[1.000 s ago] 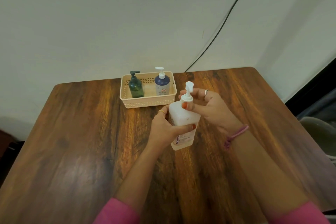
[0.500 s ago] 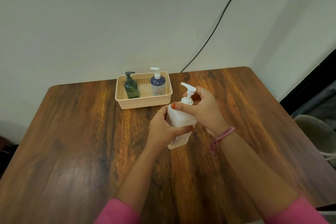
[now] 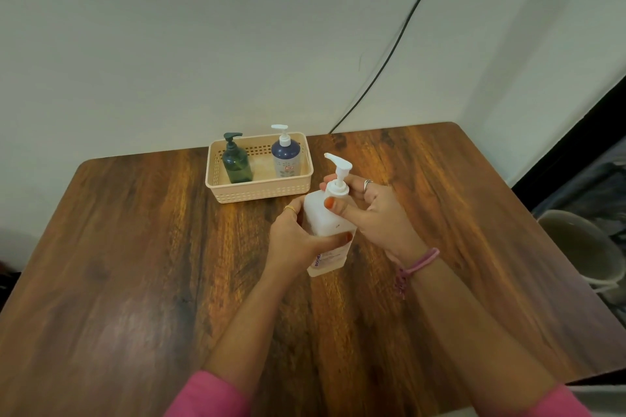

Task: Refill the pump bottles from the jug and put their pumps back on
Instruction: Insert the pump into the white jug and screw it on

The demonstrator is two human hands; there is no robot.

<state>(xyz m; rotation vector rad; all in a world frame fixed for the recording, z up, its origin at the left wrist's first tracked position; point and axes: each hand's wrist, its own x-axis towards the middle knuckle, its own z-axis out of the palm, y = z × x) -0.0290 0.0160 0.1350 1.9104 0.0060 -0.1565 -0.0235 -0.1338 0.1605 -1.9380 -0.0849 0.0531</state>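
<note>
A white translucent pump bottle [image 3: 321,220] stands tilted on the wooden table [image 3: 135,264], near its middle. My left hand [image 3: 298,240] wraps around the bottle's body. My right hand [image 3: 369,210] pinches the collar of the white pump [image 3: 337,176] that sits on the bottle's neck, with the spout pointing left. Behind them a beige basket [image 3: 261,191] holds a dark green pump bottle [image 3: 237,162] on the left and a blue pump bottle [image 3: 285,156] with a white pump on the right. No jug is in view.
A black cable [image 3: 389,57] runs down the wall to the table's far edge. A pale chair [image 3: 582,244] stands off the table's right side. Pink sleeves cover both forearms near the bottom edge.
The pump's spout has turned from pointing away to pointing left under my right fingers. Both hands stay on the bottle, which leans a little more to the left.
</note>
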